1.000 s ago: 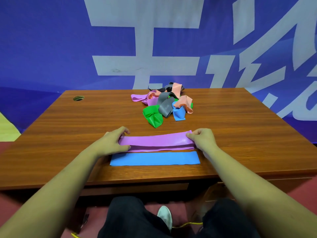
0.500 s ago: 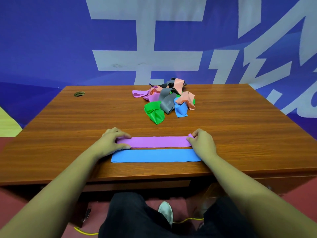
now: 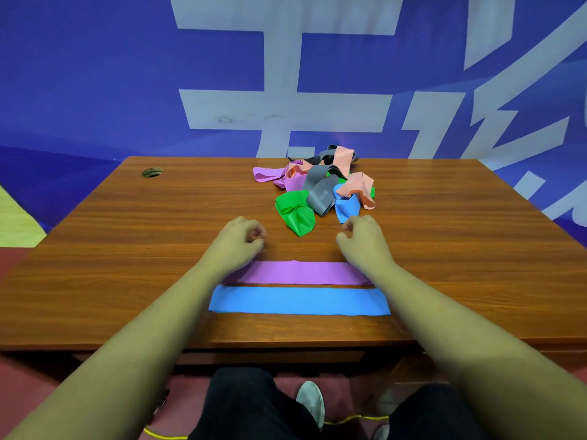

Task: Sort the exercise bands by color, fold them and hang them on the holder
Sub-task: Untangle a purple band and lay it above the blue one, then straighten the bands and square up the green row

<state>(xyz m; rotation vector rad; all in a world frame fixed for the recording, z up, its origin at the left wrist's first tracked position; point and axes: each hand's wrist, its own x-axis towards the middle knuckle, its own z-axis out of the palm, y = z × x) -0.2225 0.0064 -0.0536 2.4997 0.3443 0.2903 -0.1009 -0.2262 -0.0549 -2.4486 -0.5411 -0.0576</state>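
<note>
The left hand (image 3: 236, 244) has a loose, empty grip, its fingers lightly curled above the desk (image 3: 127, 249). The right hand (image 3: 365, 246) is the same and holds nothing. Both are just beyond the purple band (image 3: 298, 273), which lies flat and straight across the desk with its ends hidden under the wrists. The blue band (image 3: 298, 300) lies flat just beside it, nearer the front edge. A tangled pile of bands (image 3: 320, 188) sits further back, with its green band (image 3: 297, 214) nearest the hands. The wood-grain top has a cable hole (image 3: 152, 172) at far left. Behind stands a blue banner (image 3: 95, 74) with large white characters. The floor (image 3: 19, 392) is red.
</note>
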